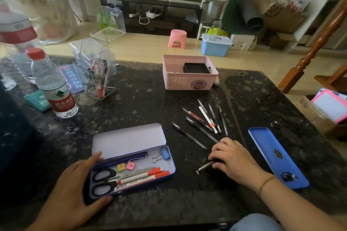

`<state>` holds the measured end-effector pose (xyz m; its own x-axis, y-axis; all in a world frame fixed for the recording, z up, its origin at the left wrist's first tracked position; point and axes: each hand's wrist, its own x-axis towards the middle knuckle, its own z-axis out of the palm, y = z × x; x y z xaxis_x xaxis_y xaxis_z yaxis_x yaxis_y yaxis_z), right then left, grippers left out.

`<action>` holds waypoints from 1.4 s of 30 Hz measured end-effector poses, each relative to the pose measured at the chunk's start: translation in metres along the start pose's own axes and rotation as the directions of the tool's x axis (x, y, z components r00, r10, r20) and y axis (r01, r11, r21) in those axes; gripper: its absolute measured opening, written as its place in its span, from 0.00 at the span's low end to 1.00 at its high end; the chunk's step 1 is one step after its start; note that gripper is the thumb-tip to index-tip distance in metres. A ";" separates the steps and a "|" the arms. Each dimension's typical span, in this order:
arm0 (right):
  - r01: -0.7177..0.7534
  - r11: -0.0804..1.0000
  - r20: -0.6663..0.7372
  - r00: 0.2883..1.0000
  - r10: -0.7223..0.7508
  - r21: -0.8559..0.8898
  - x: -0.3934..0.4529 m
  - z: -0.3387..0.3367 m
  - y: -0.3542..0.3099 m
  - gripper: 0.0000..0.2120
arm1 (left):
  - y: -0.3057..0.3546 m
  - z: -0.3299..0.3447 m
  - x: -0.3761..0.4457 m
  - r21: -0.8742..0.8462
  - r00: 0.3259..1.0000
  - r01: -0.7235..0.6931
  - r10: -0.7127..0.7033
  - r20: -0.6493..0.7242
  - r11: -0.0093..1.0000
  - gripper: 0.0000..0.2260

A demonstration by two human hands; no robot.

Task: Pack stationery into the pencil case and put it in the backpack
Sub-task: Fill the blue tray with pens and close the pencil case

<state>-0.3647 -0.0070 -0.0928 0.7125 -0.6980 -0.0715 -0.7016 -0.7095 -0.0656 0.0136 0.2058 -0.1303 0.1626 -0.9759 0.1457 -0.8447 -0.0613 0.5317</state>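
Right hand [232, 157] grasps a dark pen [204, 167], left hand [71, 189] holds the half-filled pencil case [127, 140]; loose pens [202, 120] remain.

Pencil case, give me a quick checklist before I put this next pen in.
1. Lid of the pencil case open: ok.
2. Case steadied by the left hand at its near-left end: ok.
3. Next pen in hand: ok, the right hand grips a dark pen.
4. Room left beside the scissors and markers: ok, seemingly.
5. All loose pens packed: not ok, a cluster lies on the table.
6. Backpack ready: cannot tell, none in view.
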 end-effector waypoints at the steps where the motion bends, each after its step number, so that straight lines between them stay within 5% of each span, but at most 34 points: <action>1: -0.010 1.000 0.029 1.000 0.010 0.002 0.003 0.000 -0.002 0.13 | 0.000 0.001 0.000 -0.006 1.000 -0.009 0.009 0.002 1.000 0.47; 5: -0.001 0.998 -0.057 0.998 0.005 0.060 0.008 -0.002 -0.014 0.08 | -0.005 0.002 -0.001 -0.009 1.000 -0.001 0.001 -0.003 1.000 0.47; 10: 0.200 0.963 -0.267 0.952 -0.147 0.181 0.039 -0.005 -0.076 0.06 | -0.007 0.006 -0.002 0.002 1.000 -0.015 0.015 -0.021 1.000 0.47; 17: 0.284 0.953 -0.199 0.945 -0.259 0.109 0.081 0.010 -0.142 0.05 | -0.010 0.009 -0.001 -0.011 0.998 -0.047 0.047 -0.043 0.999 0.48; 25: 0.274 0.928 -0.055 0.962 -0.269 0.251 0.084 0.009 -0.157 0.07 | -0.011 0.011 -0.002 -0.009 0.997 -0.047 0.047 -0.060 0.999 0.48; 35: 0.271 0.901 -0.118 0.962 -0.245 0.339 0.072 0.014 -0.147 0.08 | -0.009 0.011 -0.002 -0.010 0.995 -0.063 0.062 -0.072 0.998 0.47; 39: 0.155 0.925 -0.393 0.920 -0.007 0.347 0.054 -0.001 -0.087 0.06 | -0.011 0.012 -0.001 -0.014 0.995 -0.069 0.068 -0.076 0.998 0.47; 42: -0.181 0.936 -0.434 0.848 0.304 0.301 0.021 -0.013 -0.014 0.10 | -0.013 0.014 -0.002 -0.011 0.994 -0.077 0.076 -0.074 0.997 0.47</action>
<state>-0.3400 -0.0130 -0.0799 0.3932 -0.8495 0.3517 -0.7876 -0.5086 -0.3479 0.0173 0.2060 -0.1494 0.1353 -0.9595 0.2472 -0.8491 0.0163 0.5280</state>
